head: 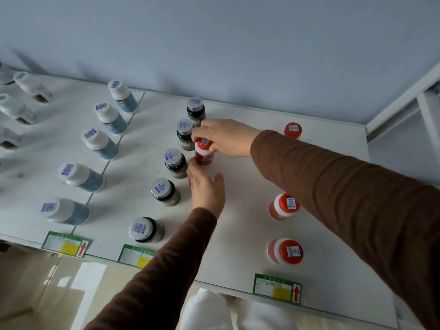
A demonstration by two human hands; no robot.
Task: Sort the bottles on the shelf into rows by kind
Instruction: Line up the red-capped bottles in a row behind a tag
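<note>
Reaching in from the lower edge of the frame, two brown sleeves crossed the white shelf (pixel 238 246), whose near lip carried green price tags (pixel 277 287).

Nearest, at lower right, stood two red-capped bottles (pixel 285 251), one behind the other, well apart from the hands. Left of centre a row of dark bottles with grey caps (pixel 162 192) ran back up the frame, and further left a row of white-capped blue bottles (pixel 81 177) ran likewise.

In the middle, the left hand (pixel 206 189) lay open, fingers spread, its fingertips beside the base of a stray red bottle (pixel 203 152); whether they touched it could not be told. That bottle stood just beside the dark row, out of line with its own kind. The right hand (pixel 226 137) came down from above and closed its fingers about the red cap.

It looked a small, rigid plastic bottle, probably light, with a smooth wall that might slip. The ribbed-looking cap seemed the surer hold from above, though a loose cap could turn; a grasp round the body below the cap would be steadier, and would guard against knocking the close dark neighbours.

Farthest back, at upper right, one more red-capped bottle (pixel 293 130) stood near the wall.
</note>
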